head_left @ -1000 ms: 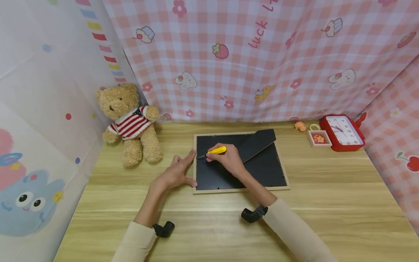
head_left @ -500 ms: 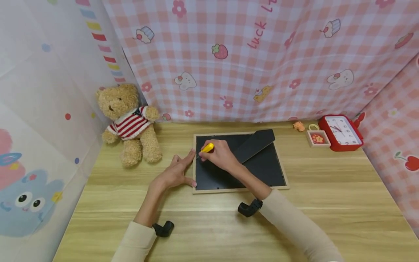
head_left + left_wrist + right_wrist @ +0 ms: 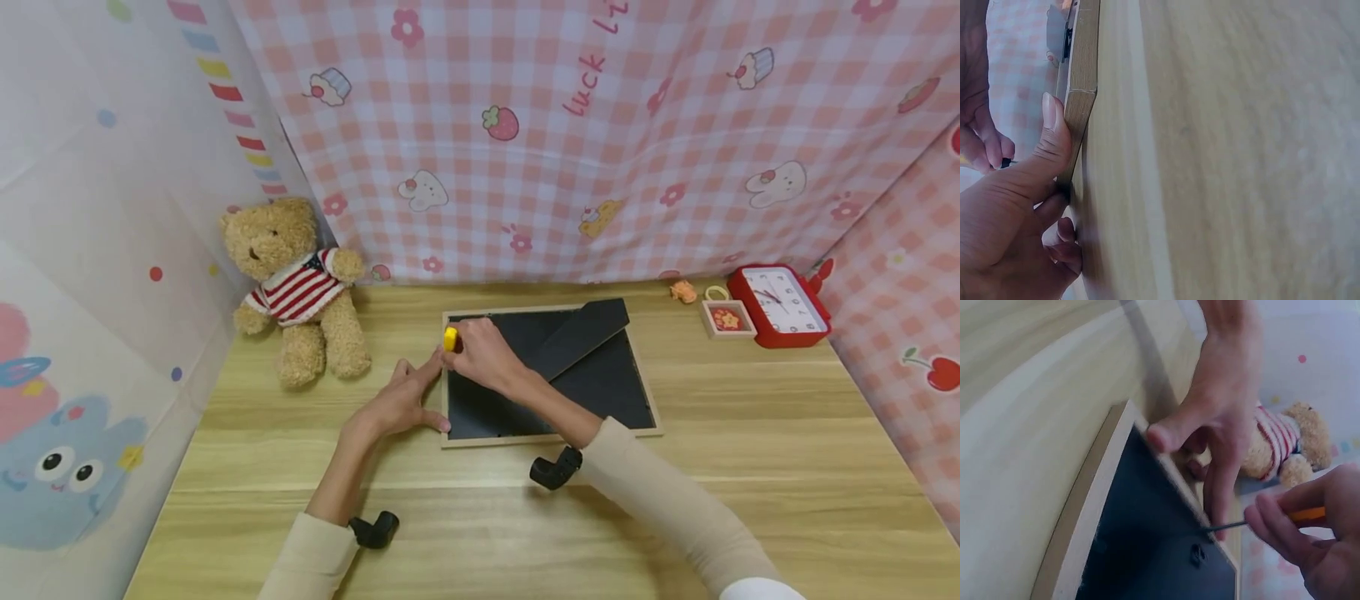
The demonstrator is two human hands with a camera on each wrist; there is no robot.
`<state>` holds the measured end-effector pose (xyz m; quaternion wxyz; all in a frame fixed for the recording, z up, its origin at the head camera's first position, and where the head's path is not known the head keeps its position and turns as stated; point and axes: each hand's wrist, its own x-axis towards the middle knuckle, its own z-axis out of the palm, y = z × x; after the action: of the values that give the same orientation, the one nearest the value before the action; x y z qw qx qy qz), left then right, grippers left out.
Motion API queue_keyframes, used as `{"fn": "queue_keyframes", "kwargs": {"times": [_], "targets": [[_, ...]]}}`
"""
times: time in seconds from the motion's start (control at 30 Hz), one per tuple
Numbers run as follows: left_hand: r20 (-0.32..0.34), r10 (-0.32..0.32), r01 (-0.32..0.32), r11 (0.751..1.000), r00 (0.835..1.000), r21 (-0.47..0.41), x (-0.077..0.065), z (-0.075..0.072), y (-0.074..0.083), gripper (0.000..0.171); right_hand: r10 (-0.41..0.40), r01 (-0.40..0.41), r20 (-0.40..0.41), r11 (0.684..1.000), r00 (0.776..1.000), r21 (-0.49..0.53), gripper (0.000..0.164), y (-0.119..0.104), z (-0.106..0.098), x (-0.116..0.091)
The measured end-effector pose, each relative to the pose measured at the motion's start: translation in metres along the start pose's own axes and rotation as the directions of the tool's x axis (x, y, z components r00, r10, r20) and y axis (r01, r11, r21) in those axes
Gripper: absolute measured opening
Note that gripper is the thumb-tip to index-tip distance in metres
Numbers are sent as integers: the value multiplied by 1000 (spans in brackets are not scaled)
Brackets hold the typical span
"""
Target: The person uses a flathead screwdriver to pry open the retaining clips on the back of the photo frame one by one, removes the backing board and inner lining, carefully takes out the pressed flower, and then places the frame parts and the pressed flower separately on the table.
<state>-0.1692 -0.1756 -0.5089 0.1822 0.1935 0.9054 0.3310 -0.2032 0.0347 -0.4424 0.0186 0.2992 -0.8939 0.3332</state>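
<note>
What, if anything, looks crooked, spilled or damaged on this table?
Nothing looks spilled or damaged. A flat black strip slants across the rectangular black-backed wooden frame, covering its far right corner; that looks askew against the straight sides, though it may simply be the stand.

Centre of the frame: picture frame (image 3: 495, 442), matt pale wood; backing (image 3: 600, 404), smooth, dull black. Tool (image 3: 450, 338): glossy yellow plastic handle, metal shaft (image 3: 1227, 525). Lower centre: table (image 3: 465, 533), smooth wood grain, faint sheen. Left: bear (image 3: 330, 323), rough plush; sweater (image 3: 303, 290), cloth. Right: clock (image 3: 783, 308), shiny red plastic.
</note>
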Motion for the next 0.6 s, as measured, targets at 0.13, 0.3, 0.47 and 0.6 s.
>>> {"fn": "queue_keyframes", "kwargs": {"times": [0.13, 0.3, 0.47, 0.6], "targets": [[-2, -1, 1, 1000, 1000, 2, -1, 2, 0, 126, 13, -14, 43, 999, 999, 29, 9, 5, -3, 0], [-6, 19, -19, 1000, 1000, 8, -2, 4, -1, 126, 46, -52, 68, 994, 997, 98, 11, 5, -17, -4], [-32, 97, -96, 995, 995, 20, -5, 3, -5, 123, 87, -74, -100, 989, 991, 127, 20, 13, -59, -5], [-35, 158, -157, 987, 987, 28, -12, 5, -8, 116, 85, -81, -149, 996, 985, 30, 18, 45, -94, -7]]}}
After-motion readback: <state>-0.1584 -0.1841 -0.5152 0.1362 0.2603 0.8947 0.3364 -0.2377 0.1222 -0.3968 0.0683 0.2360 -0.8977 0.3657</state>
